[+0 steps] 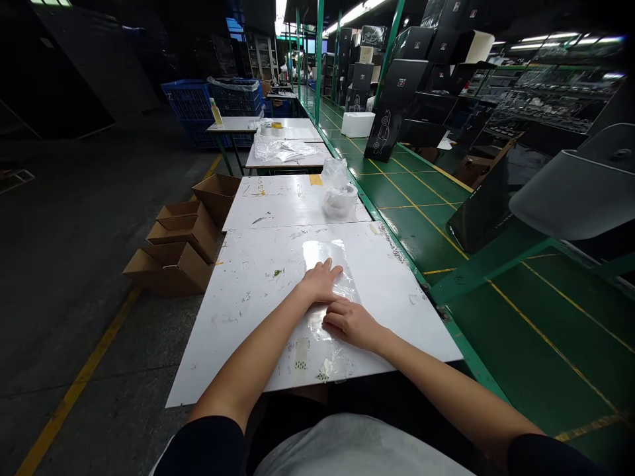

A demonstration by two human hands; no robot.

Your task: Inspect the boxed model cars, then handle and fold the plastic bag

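Observation:
A clear plastic bag [325, 251] lies flat on the white table [262, 291] in front of me. My left hand [321, 281] rests on its middle, palm down, with the fingers apart and pointing away from me. Closer to the table's front edge, my right hand [352, 322] touches the near part of the bag, its fingers bent and together. Whether those fingers pinch the plastic cannot be made out. The two hands nearly meet at the bag's right side.
Beyond the bag stands a roll wrapped in white plastic [340, 198]. Open cardboard boxes [171, 268] stand on the floor at the left. A green rail [411, 268] runs along the table's right edge. Crumpled plastic [282, 149] lies on a farther table.

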